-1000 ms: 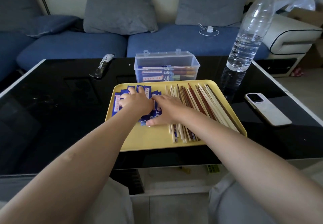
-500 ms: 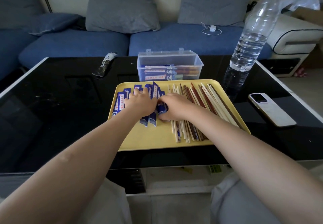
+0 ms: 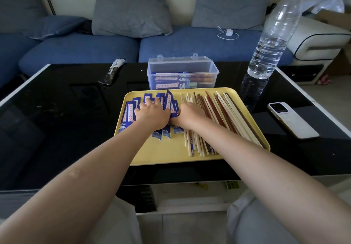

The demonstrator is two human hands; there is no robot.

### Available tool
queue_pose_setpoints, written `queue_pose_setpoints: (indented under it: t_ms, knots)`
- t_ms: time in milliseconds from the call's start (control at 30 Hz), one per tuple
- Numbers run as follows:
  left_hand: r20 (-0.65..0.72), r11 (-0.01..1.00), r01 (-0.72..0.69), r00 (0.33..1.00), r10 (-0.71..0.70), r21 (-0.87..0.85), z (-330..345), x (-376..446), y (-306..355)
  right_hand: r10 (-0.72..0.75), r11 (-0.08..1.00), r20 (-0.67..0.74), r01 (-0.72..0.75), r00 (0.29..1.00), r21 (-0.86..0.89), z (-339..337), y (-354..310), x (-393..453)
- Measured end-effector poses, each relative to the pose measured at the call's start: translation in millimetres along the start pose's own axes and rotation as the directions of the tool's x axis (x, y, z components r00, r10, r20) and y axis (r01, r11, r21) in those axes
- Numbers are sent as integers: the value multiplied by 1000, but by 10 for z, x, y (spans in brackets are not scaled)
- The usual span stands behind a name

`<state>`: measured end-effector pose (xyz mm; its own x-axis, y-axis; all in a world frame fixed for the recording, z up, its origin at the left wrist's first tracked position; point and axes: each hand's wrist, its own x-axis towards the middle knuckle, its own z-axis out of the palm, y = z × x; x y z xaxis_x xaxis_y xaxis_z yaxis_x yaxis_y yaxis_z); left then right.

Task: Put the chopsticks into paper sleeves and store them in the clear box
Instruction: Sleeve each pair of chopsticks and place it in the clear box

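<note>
A yellow tray [image 3: 171,158] lies on the black table. Several blue paper sleeves [image 3: 129,112] are fanned over its left half. Bare chopsticks [image 3: 224,114], pale and reddish-brown, fill its right half. My left hand [image 3: 152,112] rests on the sleeves with its fingers spread over them. Right beside it, my right hand [image 3: 190,115] is curled and pinches the edge of a blue sleeve that stands up between the two hands. Behind the tray stands the clear box [image 3: 182,66], lid open, with a few sleeved chopsticks [image 3: 171,80] lying inside.
A tall water bottle [image 3: 271,40] stands at the back right of the table [image 3: 57,120]. A white phone [image 3: 292,120] lies right of the tray. A dark wrapper [image 3: 112,71] lies at the back left. A blue sofa [image 3: 79,49] runs behind the table.
My right hand slid left off the chopsticks to the sleeves and curled on one. The sleeves bunched up between my hands and one tilted upward. My left hand stayed on the pile.
</note>
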<state>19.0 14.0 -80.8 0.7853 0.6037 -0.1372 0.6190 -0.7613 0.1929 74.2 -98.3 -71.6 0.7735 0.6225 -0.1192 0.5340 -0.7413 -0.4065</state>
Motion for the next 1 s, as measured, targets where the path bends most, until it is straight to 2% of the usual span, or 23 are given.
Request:
queue_pose_setpoints:
  t_ms: [133, 233, 400, 500, 567, 633, 700, 867, 933, 1000]
  knots:
    - [6, 1000, -1, 1000, 1, 24, 0, 1, -1, 36, 998, -9, -36, 999, -44, 68, -24, 35]
    - [-4, 999, -5, 1000, 5, 35, -9, 3, 3, 79, 996, 16, -80, 997, 30, 32, -3, 40]
    - [-12, 996, -2, 1000, 3, 84, 12, 17, 9, 143, 981, -23, -139, 989, 137, -209, 123, 74]
    - [-111, 986, 2, 994, 17, 167, 1, 11, 53, 165, 958, -199, -109, 966, 264, -355, 297, 89]
    - [-241, 981, -74, 963, 118, 182, -53, -7, 112, 227, 904, -371, -53, 901, 425, -425, 420, 99]
    - [-351, 960, -200, 900, 259, 196, -118, -38, 208, 312, 818, -482, 26, 819, 574, -511, 507, 96]
    - [-408, 932, -293, 840, 358, 214, -169, -63, 312, 356, 717, -457, 76, 815, 693, -599, 539, 65]
    - [-484, 850, -408, 700, 525, 332, -155, -140, 557, 223, 636, -173, -9, 959, 771, -667, 610, -107]
    - [-468, 832, -431, 689, 553, 348, -129, -168, 629, 175, 603, -101, -25, 979, 797, -653, 637, -146]
    - [-439, 836, -430, 713, 546, 342, -129, -203, 674, 165, 622, -78, -43, 983, 782, -647, 669, -157]
